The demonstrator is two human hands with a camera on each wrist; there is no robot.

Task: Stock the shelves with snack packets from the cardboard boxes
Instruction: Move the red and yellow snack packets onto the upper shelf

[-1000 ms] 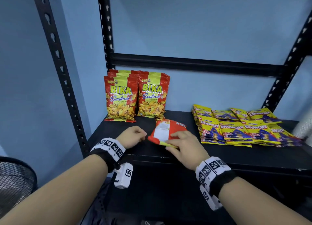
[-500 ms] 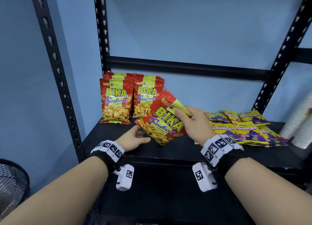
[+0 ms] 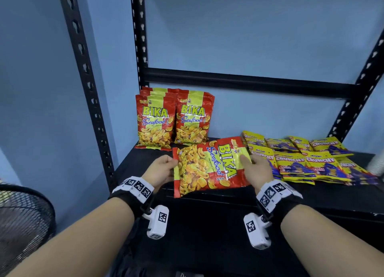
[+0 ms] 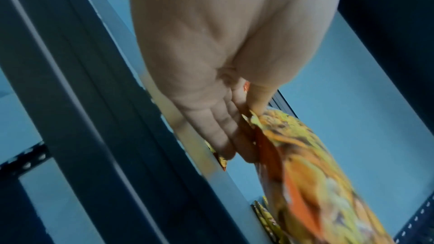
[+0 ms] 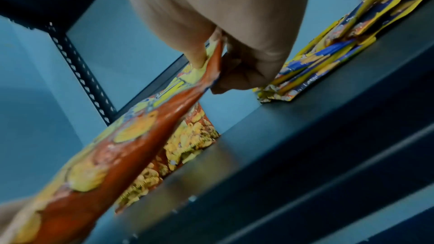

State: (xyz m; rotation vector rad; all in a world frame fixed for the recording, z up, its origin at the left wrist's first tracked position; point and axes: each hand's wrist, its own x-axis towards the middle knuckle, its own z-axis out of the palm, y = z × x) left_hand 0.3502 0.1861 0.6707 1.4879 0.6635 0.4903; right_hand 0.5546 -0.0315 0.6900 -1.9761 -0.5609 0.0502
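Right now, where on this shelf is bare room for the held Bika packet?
Bare shelf shows in front of the standing Bika packets, left of the held Bika packet. The right side is crowded with flat Crunchy packets.

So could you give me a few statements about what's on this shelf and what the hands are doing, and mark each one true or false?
1. Both hands hold one Bika packet. True: the left hand grips its bottom edge, the right hand its top.
2. The held packet is upright. False: it is turned sideways.
3. The standing Bika packets are at the back left of the shelf. True.
4. The Crunchy packets stand upright. False: they lie flat in stacks.
5. The Crunchy packets are left of the held packet. False: they are to its right.
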